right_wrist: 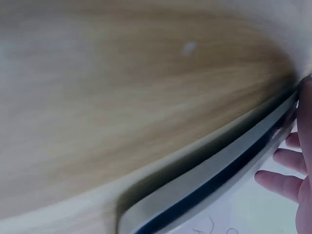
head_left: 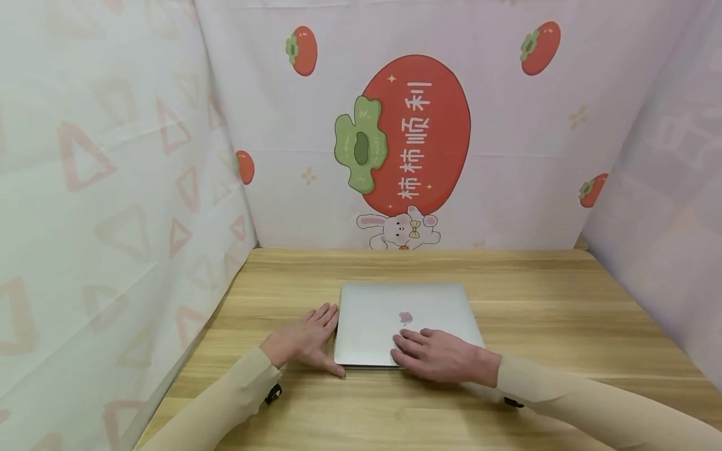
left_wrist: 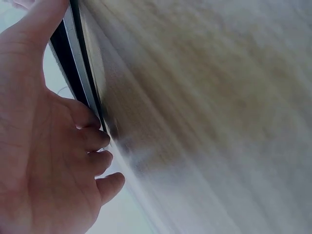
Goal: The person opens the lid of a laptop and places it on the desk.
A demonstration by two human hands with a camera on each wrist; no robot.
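A silver laptop [head_left: 366, 329] with an apple logo lies flat on the wooden table, its lid lowered. My left hand [head_left: 304, 338] is at its left side, fingers stretched along the edge and thumb by the front left corner. Across the lid's front part, my right hand [head_left: 437, 356] rests with its fingers pointing left; its thumb is hidden. The left wrist view has the left hand [left_wrist: 48, 146] beside the laptop's edge [left_wrist: 80, 53]. A dark gap between lid and base shows along the laptop's edge [right_wrist: 170, 197] in the right wrist view, near the right hand's fingers [right_wrist: 282, 183].
The wooden table [head_left: 564, 326] extends around the laptop on all sides. White printed cloth [head_left: 271, 125] hangs behind the table, with a large red persimmon picture, and more cloth hangs at the left and right.
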